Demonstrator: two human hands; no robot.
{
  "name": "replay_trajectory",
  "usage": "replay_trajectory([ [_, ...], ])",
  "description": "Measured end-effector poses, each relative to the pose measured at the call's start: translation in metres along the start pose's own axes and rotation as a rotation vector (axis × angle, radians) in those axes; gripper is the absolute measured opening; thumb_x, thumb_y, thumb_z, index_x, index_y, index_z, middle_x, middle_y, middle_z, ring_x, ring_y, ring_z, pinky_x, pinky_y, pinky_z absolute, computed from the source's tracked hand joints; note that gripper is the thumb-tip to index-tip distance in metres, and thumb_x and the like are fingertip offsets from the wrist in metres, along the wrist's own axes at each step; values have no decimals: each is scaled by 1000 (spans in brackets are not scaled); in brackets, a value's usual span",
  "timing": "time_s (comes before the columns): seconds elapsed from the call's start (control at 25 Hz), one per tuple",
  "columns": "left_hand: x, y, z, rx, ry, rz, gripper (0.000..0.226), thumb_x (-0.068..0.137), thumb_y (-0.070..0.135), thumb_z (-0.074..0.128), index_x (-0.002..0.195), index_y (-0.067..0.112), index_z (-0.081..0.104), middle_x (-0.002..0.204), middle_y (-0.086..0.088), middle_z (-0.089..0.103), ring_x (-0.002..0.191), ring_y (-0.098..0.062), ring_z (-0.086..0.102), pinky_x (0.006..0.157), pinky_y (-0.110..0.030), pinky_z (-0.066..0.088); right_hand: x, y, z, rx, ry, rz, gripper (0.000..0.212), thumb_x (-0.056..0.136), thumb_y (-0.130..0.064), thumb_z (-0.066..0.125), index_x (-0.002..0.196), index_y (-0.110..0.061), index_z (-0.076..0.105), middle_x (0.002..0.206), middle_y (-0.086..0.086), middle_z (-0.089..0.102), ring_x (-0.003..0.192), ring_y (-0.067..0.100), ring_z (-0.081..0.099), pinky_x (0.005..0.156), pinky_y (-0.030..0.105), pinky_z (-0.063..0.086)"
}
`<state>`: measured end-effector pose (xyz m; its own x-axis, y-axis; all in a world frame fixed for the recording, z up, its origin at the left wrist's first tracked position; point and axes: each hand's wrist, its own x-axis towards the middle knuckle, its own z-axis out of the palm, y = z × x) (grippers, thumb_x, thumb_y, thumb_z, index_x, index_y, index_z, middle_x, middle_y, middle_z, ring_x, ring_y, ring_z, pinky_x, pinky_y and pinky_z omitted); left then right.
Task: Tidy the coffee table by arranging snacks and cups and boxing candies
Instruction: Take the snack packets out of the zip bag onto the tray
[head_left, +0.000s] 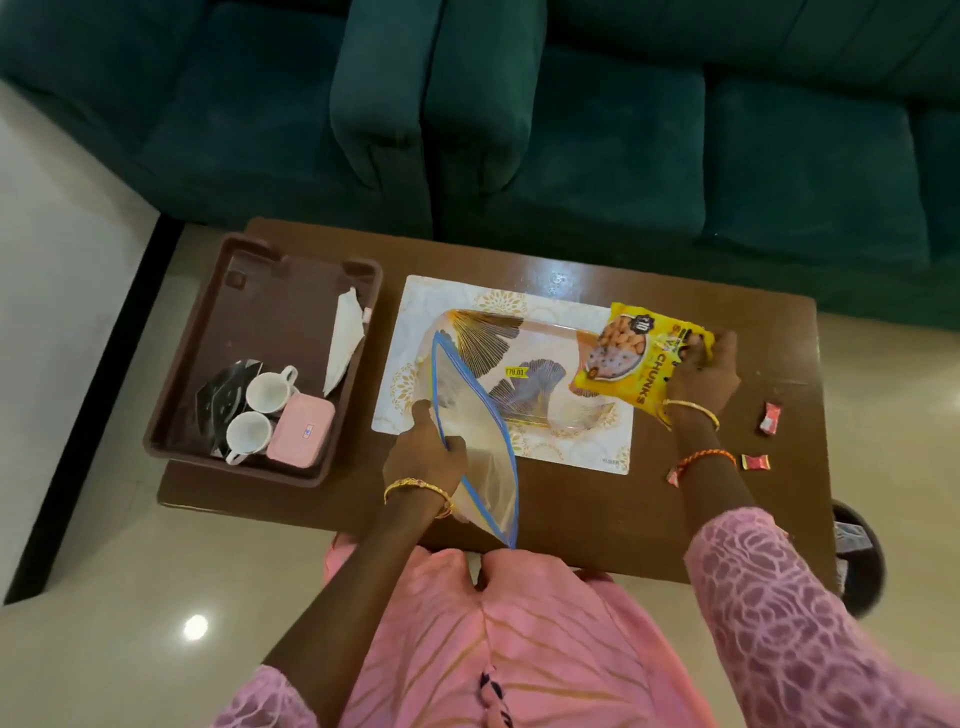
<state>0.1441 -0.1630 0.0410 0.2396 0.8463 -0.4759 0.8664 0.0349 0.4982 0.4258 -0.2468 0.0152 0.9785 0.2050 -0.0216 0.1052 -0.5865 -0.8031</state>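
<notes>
Left hand (426, 447) on zip bag (480, 441), right hand (704, 371) on snack packet (631, 358).

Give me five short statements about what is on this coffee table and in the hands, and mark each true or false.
1. The right hand holds a yellow snack packet. True.
2. The left hand holds a cup. False: it holds a clear zip bag.
3. Two white cups sit in the brown tray. True.
4. The pink box lies on the placemat. False: it is in the brown tray.
5. Wrapped candies lie loose on the table. True.
</notes>
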Motion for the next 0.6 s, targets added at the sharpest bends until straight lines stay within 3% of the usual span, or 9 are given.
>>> replay_trajectory([
  [0.08, 1, 10, 15, -9, 48, -29, 51, 83, 20, 51, 131, 14, 34, 95, -21, 67, 86, -41, 63, 66, -38, 46, 25, 27, 17, -80, -69, 66, 27, 96, -17, 43, 112, 3, 51, 96, 30, 62, 86, 40, 59, 70, 42, 45],
  [0.16, 2, 16, 34, -12, 99, -61, 53, 80, 19, 51, 131, 17, 33, 85, -19, 65, 80, -41, 62, 61, -35, 40, 44, 49, 40, -142, -176, 80, 23, 95, -16, 44, 107, 2, 51, 91, 28, 61, 80, 34, 56, 69, 42, 44],
  [0.24, 3, 21, 51, -6, 120, -84, 56, 78, 20, 51, 131, 19, 32, 70, -10, 59, 74, -41, 61, 57, -33, 37, 56, 65, 65, -155, -300, 85, 20, 95, -16, 45, 105, 0, 53, 92, 27, 62, 77, 25, 53, 64, 31, 40],
  [0.36, 5, 24, 75, 25, 159, -105, 58, 77, 21, 52, 132, 20, 33, 53, 8, 38, 66, -41, 61, 54, -31, 32, 77, 79, 100, -148, -436, 107, 26, 95, -18, 46, 117, -8, 54, 106, 24, 66, 87, 24, 59, 61, 19, 34],
  [0.44, 6, 25, 84, 61, 164, -114, 59, 77, 18, 53, 133, 20, 33, 55, 0, 47, 66, -42, 61, 52, -31, 31, 85, 85, 114, -153, -471, 118, 29, 95, -19, 46, 122, -10, 53, 112, 23, 65, 96, 30, 61, 64, 18, 35],
  [0.52, 8, 25, 88, 69, 164, -104, 60, 77, 17, 54, 134, 21, 33, 66, -14, 62, 68, -42, 62, 52, -31, 33, 89, 91, 122, -123, -506, 158, 33, 93, -25, 51, 123, -11, 53, 117, 21, 63, 105, 34, 60, 77, 28, 43],
  [0.6, 10, 28, 88, 55, 152, -109, 60, 78, 18, 55, 134, 22, 33, 72, -15, 65, 71, -42, 62, 53, -32, 34, 90, 96, 123, -59, -512, 247, 44, 84, -33, 64, 122, -14, 53, 120, 14, 63, 105, 29, 60, 87, 35, 46],
])
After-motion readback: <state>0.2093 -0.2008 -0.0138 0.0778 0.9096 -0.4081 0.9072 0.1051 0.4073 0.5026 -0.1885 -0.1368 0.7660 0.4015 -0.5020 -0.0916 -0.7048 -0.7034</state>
